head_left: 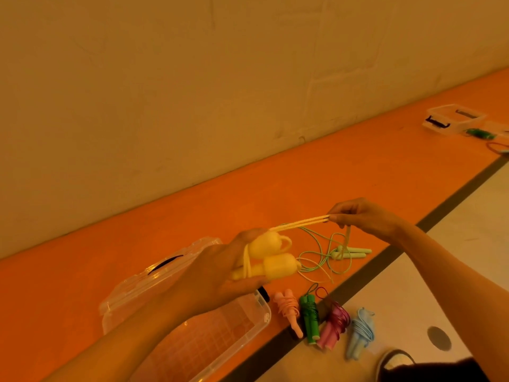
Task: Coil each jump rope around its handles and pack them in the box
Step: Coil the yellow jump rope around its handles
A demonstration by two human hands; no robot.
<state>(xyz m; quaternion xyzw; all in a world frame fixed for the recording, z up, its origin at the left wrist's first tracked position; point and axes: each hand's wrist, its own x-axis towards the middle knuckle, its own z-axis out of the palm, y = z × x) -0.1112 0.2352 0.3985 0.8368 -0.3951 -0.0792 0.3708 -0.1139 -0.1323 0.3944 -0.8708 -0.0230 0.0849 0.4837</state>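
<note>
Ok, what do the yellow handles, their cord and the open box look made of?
Yellow handles: smooth matte plastic or foam, no glare. Cord: looks like braided fabric, faintly speckled texture. Box: clear rigid plastic, see-through walls, shiny rim.

yellow rope (278,264) handles in my L hand (217,271), cord taut to R hand (363,216), mint rope (351,252) loose on floor, 4 coiled ropes (309,315) by open box (261,323)

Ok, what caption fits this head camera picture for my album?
Left hand holds the yellow jump rope handles while right hand pinches its cord taut, near the clear box.
</note>
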